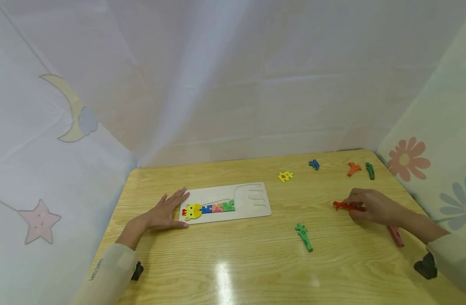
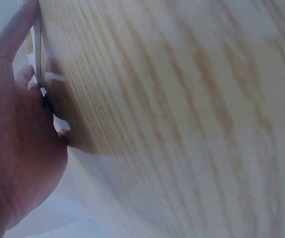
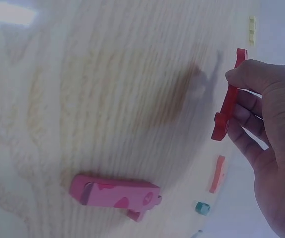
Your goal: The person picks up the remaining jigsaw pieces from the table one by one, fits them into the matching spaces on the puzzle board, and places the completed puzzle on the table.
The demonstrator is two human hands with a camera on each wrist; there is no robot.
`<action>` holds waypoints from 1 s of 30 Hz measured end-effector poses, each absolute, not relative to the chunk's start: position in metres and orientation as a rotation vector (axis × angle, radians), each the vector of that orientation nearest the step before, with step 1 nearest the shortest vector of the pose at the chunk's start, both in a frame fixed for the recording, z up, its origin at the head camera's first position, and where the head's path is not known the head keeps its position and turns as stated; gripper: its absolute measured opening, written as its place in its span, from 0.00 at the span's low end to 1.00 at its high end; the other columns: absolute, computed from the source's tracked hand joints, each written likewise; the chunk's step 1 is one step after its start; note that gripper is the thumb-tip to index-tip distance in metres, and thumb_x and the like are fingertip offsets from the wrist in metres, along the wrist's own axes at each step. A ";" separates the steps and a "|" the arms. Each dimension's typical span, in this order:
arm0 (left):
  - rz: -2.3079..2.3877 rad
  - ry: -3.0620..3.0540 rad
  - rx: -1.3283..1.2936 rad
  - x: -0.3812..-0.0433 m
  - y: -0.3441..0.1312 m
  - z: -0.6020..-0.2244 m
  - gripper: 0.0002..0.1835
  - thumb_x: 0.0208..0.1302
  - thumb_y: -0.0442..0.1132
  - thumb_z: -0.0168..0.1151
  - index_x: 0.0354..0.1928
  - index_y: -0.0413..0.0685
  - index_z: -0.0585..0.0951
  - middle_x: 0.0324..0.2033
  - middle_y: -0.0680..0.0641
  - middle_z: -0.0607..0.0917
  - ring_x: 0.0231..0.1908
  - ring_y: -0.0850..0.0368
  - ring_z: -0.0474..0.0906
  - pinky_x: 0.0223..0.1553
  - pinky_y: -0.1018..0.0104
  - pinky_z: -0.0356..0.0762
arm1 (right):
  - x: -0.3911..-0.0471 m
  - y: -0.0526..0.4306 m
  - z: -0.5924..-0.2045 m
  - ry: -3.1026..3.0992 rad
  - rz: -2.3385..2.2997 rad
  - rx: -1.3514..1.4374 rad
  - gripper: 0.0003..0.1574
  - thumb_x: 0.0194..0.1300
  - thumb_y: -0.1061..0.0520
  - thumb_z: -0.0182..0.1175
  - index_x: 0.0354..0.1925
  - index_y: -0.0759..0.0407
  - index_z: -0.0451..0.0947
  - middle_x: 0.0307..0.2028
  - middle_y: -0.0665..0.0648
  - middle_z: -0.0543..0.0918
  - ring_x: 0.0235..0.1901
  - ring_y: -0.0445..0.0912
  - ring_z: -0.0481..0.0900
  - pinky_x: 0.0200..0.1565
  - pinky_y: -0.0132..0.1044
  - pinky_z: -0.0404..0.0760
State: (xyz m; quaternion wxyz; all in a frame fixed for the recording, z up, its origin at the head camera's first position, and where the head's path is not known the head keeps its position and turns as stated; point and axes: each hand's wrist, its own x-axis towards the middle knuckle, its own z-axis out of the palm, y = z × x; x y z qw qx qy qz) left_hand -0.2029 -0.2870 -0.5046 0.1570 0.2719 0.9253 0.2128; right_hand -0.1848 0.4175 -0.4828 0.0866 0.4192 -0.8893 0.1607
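Left hand, fingers and thumb spread apart, spans the puzzle board's left end, toward the left edge of the table. Right hand pinches the red piece between thumb and fingers, raised near the right edge.

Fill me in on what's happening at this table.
Someone's right hand pinches a red puzzle piece, while the left hand rests at the left end of a puzzle board. A yellow giraffe head and three neck pieces sit in a row on it. Six more pieces lie loose on the table.
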 end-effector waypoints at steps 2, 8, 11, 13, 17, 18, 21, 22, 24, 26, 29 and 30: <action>0.621 2.648 0.777 -0.203 -0.287 -0.505 0.60 0.63 0.63 0.73 0.85 0.43 0.51 0.85 0.37 0.45 0.83 0.33 0.43 0.77 0.26 0.30 | -0.187 0.416 -0.482 -2.641 0.467 1.263 0.24 0.45 0.68 0.83 0.43 0.60 0.90 0.35 0.44 0.80 0.28 0.28 0.68 0.27 0.23 0.69; 0.620 2.640 0.767 -0.205 -0.287 -0.507 0.60 0.64 0.62 0.73 0.86 0.44 0.50 0.85 0.38 0.43 0.83 0.34 0.40 0.77 0.27 0.28 | -0.194 0.409 -0.480 -2.647 0.424 1.272 0.25 0.46 0.67 0.83 0.45 0.58 0.90 0.35 0.43 0.79 0.29 0.29 0.66 0.28 0.25 0.66; 0.633 2.635 0.766 -0.205 -0.287 -0.507 0.60 0.64 0.62 0.73 0.85 0.44 0.50 0.85 0.38 0.43 0.83 0.34 0.39 0.77 0.27 0.27 | -0.197 0.403 -0.477 -2.655 0.418 1.268 0.25 0.47 0.67 0.83 0.46 0.58 0.90 0.36 0.43 0.79 0.28 0.30 0.66 0.28 0.26 0.67; 0.638 2.632 0.764 -0.204 -0.287 -0.507 0.60 0.64 0.62 0.74 0.85 0.43 0.50 0.85 0.38 0.43 0.83 0.34 0.39 0.77 0.27 0.26 | -0.199 0.398 -0.476 -2.659 0.423 1.273 0.24 0.48 0.66 0.83 0.46 0.59 0.90 0.36 0.43 0.79 0.28 0.30 0.66 0.28 0.26 0.67; 0.643 2.631 0.759 -0.203 -0.286 -0.506 0.60 0.64 0.61 0.74 0.85 0.43 0.50 0.85 0.38 0.43 0.83 0.33 0.39 0.76 0.26 0.26 | -0.204 0.391 -0.474 -2.654 0.427 1.287 0.23 0.49 0.65 0.83 0.46 0.59 0.90 0.36 0.44 0.79 0.28 0.30 0.66 0.27 0.26 0.68; 0.644 2.631 0.757 -0.203 -0.286 -0.506 0.60 0.64 0.61 0.74 0.85 0.43 0.50 0.85 0.38 0.43 0.83 0.34 0.39 0.76 0.26 0.26 | -0.205 0.390 -0.474 -2.655 0.427 1.287 0.22 0.49 0.65 0.83 0.45 0.59 0.90 0.36 0.44 0.79 0.28 0.30 0.66 0.27 0.26 0.69; 0.653 2.631 0.753 -0.203 -0.285 -0.506 0.60 0.64 0.61 0.75 0.85 0.43 0.51 0.85 0.38 0.43 0.83 0.34 0.39 0.76 0.27 0.26 | -0.208 0.384 -0.473 -2.655 0.420 1.286 0.22 0.50 0.65 0.83 0.45 0.60 0.91 0.36 0.44 0.80 0.28 0.30 0.66 0.27 0.26 0.69; 0.653 2.630 0.753 -0.203 -0.285 -0.506 0.60 0.64 0.61 0.74 0.85 0.43 0.51 0.85 0.38 0.43 0.83 0.34 0.39 0.76 0.27 0.26 | -0.209 0.383 -0.472 -2.656 0.424 1.286 0.21 0.50 0.66 0.83 0.45 0.60 0.91 0.35 0.45 0.80 0.28 0.30 0.66 0.27 0.26 0.69; 0.654 2.630 0.752 -0.203 -0.286 -0.507 0.60 0.64 0.61 0.74 0.85 0.43 0.50 0.85 0.38 0.43 0.83 0.34 0.39 0.76 0.27 0.26 | -0.210 0.379 -0.470 -2.659 0.428 1.286 0.21 0.50 0.66 0.82 0.45 0.61 0.91 0.35 0.45 0.80 0.28 0.31 0.66 0.27 0.26 0.69; 0.653 2.628 0.752 -0.203 -0.286 -0.507 0.60 0.64 0.61 0.74 0.85 0.44 0.50 0.85 0.38 0.43 0.83 0.34 0.39 0.76 0.27 0.25 | -0.211 0.376 -0.469 -2.654 0.437 1.294 0.21 0.50 0.67 0.82 0.45 0.61 0.91 0.35 0.46 0.80 0.28 0.32 0.67 0.27 0.27 0.70; 0.658 2.629 0.750 -0.203 -0.286 -0.508 0.60 0.64 0.61 0.74 0.85 0.44 0.50 0.85 0.38 0.43 0.83 0.34 0.39 0.76 0.27 0.25 | -0.214 0.372 -0.467 -2.632 0.446 1.317 0.21 0.50 0.69 0.81 0.45 0.62 0.90 0.35 0.47 0.80 0.27 0.33 0.68 0.27 0.26 0.69; 0.660 2.628 0.749 -0.203 -0.287 -0.508 0.60 0.64 0.61 0.74 0.85 0.44 0.50 0.85 0.38 0.43 0.83 0.34 0.39 0.76 0.27 0.25 | -0.215 0.371 -0.466 -2.622 0.447 1.325 0.21 0.50 0.69 0.81 0.45 0.62 0.90 0.35 0.47 0.79 0.27 0.34 0.68 0.27 0.26 0.69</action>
